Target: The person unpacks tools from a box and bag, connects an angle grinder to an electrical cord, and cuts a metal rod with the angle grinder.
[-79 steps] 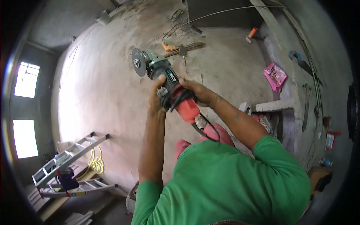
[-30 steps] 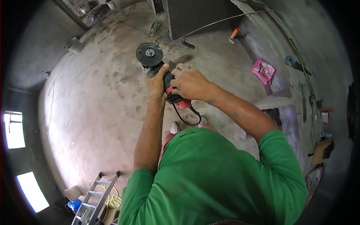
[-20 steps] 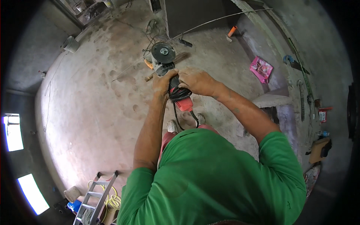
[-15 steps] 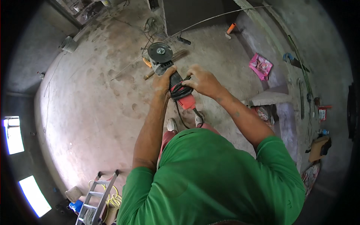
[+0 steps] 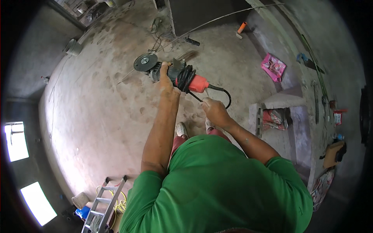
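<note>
Grinder [image 5: 175,74]: upper centre of the frame, held out over the concrete floor [image 5: 97,116]. Long axis runs left to right; disc [image 5: 145,62] at the left end, red rear housing at the right, black cord [image 5: 217,93] wound round the body and trailing right in a loop.
Left hand [image 5: 166,79]: closed round the grinder's middle, just behind the disc; the nearer hand, sole carrier.
Right hand [image 5: 213,112]: lower right of the grinder, apart from its body, fingers pinched on the cord below the red end.
Surroundings: ladder [image 5: 103,206] at lower left, pink bag [image 5: 274,66] at upper right, orange-handled tool [image 5: 241,28] near the top, grey block [image 5: 281,101] at right.
</note>
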Tool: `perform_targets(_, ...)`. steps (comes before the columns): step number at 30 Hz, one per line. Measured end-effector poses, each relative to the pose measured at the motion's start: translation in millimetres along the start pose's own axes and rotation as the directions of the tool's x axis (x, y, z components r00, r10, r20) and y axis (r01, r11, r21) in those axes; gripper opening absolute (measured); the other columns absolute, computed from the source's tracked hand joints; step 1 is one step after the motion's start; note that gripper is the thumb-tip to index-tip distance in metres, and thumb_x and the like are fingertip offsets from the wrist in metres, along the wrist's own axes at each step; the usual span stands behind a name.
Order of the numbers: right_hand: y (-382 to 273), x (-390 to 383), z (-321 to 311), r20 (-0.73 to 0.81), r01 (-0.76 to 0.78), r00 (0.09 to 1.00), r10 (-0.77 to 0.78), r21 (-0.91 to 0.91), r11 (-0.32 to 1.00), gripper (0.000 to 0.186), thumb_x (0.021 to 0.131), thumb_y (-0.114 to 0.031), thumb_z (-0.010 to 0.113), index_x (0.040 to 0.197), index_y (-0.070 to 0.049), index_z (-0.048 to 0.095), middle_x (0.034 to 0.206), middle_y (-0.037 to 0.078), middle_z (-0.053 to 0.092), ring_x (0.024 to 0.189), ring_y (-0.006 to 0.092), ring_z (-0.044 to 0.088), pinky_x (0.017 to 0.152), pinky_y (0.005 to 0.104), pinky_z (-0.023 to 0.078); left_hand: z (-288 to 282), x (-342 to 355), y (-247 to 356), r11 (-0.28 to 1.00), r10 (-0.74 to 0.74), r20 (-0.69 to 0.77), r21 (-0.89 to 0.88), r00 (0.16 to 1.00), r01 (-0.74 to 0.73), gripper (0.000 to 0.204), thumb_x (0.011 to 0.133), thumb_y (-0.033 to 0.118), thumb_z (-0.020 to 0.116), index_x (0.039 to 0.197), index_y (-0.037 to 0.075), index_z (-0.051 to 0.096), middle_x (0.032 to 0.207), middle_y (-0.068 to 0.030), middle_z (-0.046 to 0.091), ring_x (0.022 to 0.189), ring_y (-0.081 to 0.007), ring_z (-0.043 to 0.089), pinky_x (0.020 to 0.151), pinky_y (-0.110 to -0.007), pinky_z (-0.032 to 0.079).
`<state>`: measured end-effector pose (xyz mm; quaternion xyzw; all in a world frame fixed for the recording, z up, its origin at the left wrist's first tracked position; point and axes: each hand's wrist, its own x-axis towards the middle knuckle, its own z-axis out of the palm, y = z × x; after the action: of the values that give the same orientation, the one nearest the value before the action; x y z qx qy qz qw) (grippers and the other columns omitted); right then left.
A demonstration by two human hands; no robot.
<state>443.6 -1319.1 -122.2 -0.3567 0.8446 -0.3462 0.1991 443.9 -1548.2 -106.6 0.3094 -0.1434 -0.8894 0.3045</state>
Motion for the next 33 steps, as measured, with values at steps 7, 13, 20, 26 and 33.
perform_targets(7, -7, 16, 15, -0.178, 0.161, 0.976, -0.126, 0.201, 0.966, 0.023, 0.097, -0.02, 0.061, 0.106, 0.001, 0.065, 0.082, 0.027, 0.065, 0.077, 0.0471, 0.064, 0.067, 0.0486, 0.051, -5, 3, 3, 0.995, 0.074, -0.013, 0.066, 0.997, -0.073, 0.022, 0.091, 0.025, 0.074, 0.097, 0.006, 0.064, 0.092, -0.0078, 0.069, 0.074, -0.0242, 0.07, 0.069, -0.041, 0.064)
perform_targets(13, -47, 23, 2, -0.117, 0.057, 0.993, -0.013, 0.389, 0.919, 0.021, 0.097, -0.019, 0.058, 0.097, 0.001, 0.064, 0.079, 0.02, 0.064, 0.072, 0.0384, 0.064, 0.067, 0.0433, 0.051, -13, 11, 2, 0.998, 0.063, 0.111, -0.027, 0.992, -0.061, 0.031, 0.098, 0.029, 0.065, 0.115, 0.003, 0.061, 0.105, -0.0133, 0.071, 0.092, -0.0303, 0.072, 0.085, -0.046, 0.062)
perform_targets(20, -18, 12, -5, 0.032, 0.111, 0.994, -0.108, -0.09, 0.99, 0.022, 0.098, -0.02, 0.06, 0.094, 0.002, 0.064, 0.086, 0.026, 0.066, 0.081, 0.0469, 0.064, 0.072, 0.0529, 0.049, -13, 7, -4, 0.996, 0.089, -0.07, 0.025, 0.994, -0.088, 0.032, 0.095, 0.029, 0.069, 0.115, 0.005, 0.065, 0.103, -0.01, 0.072, 0.086, -0.0259, 0.072, 0.079, -0.04, 0.063)
perform_targets(26, -27, 25, 32, -0.083, 0.115, 0.99, -0.116, -0.012, 0.993, 0.022, 0.097, -0.019, 0.061, 0.089, 0.001, 0.062, 0.085, 0.026, 0.064, 0.082, 0.0463, 0.063, 0.072, 0.054, 0.049, -27, 17, -2, 1.0, 0.021, -0.029, 0.015, 0.999, -0.021, 0.036, 0.099, 0.034, 0.062, 0.112, 0.001, 0.066, 0.102, -0.0147, 0.074, 0.089, -0.0291, 0.074, 0.084, -0.043, 0.062)
perform_targets(33, -43, 21, 25, -0.14, 0.167, 0.978, -0.152, 0.098, 0.981, 0.018, 0.094, -0.016, 0.061, 0.089, 0.001, 0.061, 0.082, 0.026, 0.065, 0.082, 0.0484, 0.064, 0.073, 0.0554, 0.05, -36, 20, -2, 0.995, 0.053, -0.085, 0.087, 0.995, -0.046, 0.033, 0.097, 0.032, 0.065, 0.112, 0.003, 0.067, 0.103, -0.0124, 0.075, 0.09, -0.0281, 0.074, 0.085, -0.042, 0.062)
